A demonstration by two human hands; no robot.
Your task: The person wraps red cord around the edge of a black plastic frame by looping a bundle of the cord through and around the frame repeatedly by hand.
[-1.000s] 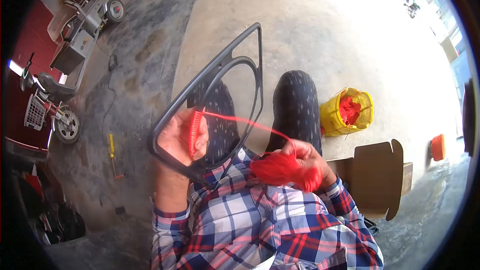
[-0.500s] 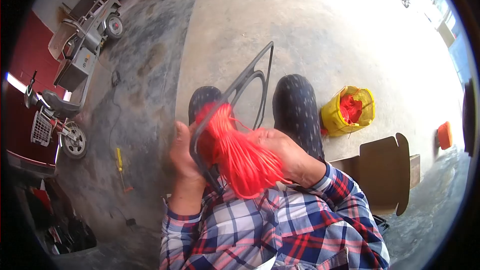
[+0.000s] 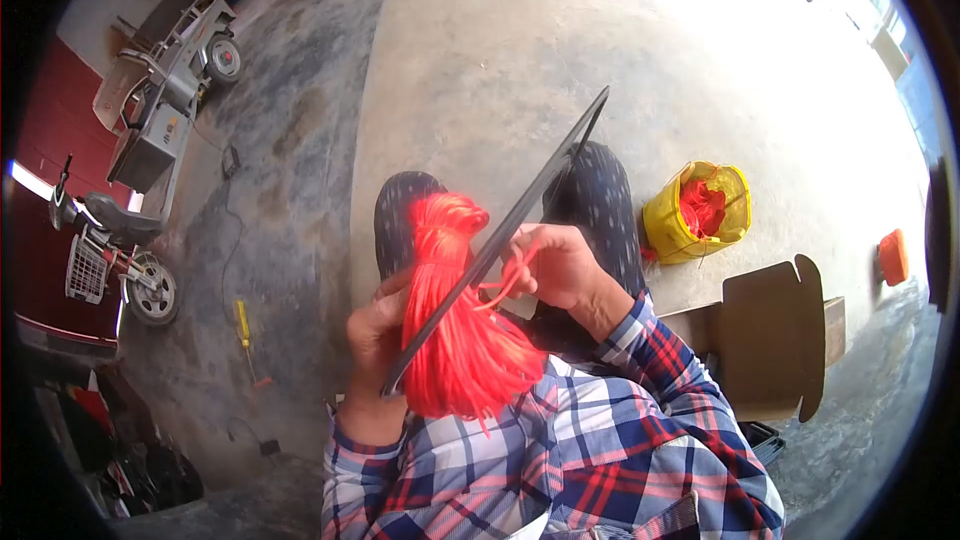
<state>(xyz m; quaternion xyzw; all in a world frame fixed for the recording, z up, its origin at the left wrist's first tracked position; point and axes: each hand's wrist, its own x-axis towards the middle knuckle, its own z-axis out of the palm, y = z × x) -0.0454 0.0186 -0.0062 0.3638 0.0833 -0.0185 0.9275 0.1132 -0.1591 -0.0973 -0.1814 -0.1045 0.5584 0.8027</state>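
A thick bundle of red cord, bound tightly near its top and fanning out into loops below, hangs in front of my lap. My left hand grips it from the left side, the fingers mostly hidden behind the cord. Across the bundle slants a thin black frame, seen nearly edge-on, its lower end against my left hand. Just right of the frame, my right hand is closed, pinching a loose strand of red cord that leads toward the bundle.
On the floor to my right stands a yellow bucket with red cord inside. Nearer is an open cardboard box; an orange object lies beyond. At left are a yellow-handled tool, a scooter and a cargo tricycle.
The black frame has turned from showing its open face to nearly edge-on. The cord bundle is more upright, and my right hand has moved off it to a loose strand.
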